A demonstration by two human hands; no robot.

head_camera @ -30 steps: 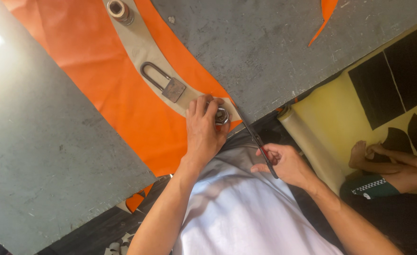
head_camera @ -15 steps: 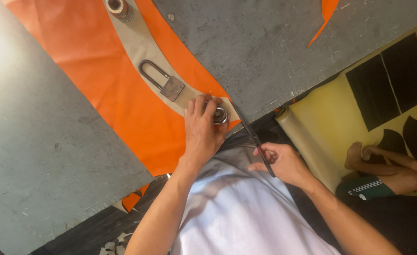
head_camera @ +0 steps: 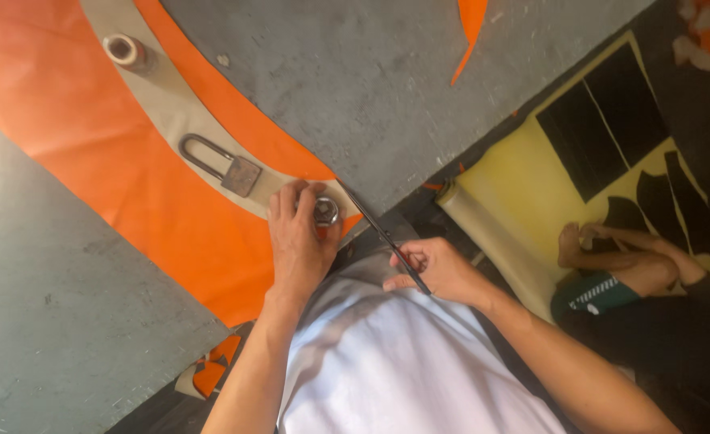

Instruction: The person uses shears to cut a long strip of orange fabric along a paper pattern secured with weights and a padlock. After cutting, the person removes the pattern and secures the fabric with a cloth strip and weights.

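An orange fabric sheet [head_camera: 114, 185] lies on a grey table [head_camera: 387, 72]. A curved beige pattern strip [head_camera: 170, 112] rests on it. My left hand [head_camera: 298, 241] presses flat on the strip's near end, fingers around a small round metal weight [head_camera: 327, 211]. My right hand [head_camera: 439, 269] grips black scissors [head_camera: 383, 233] at the table edge, blades pointing toward the fabric's corner beside the strip. A padlock [head_camera: 222, 165] lies on the strip as a weight.
Another round metal weight [head_camera: 126, 51] sits on the strip's far end. An orange scrap [head_camera: 469, 28] lies on the table. Yellow sheet [head_camera: 523, 193] with black cut pieces [head_camera: 604, 112] lies on the floor, where another person's bare feet [head_camera: 612, 249] rest. Orange scraps [head_camera: 214, 366] lie below.
My right hand with the scissors has stayed near the table edge. My left hand keeps pressing the strip; little has moved.
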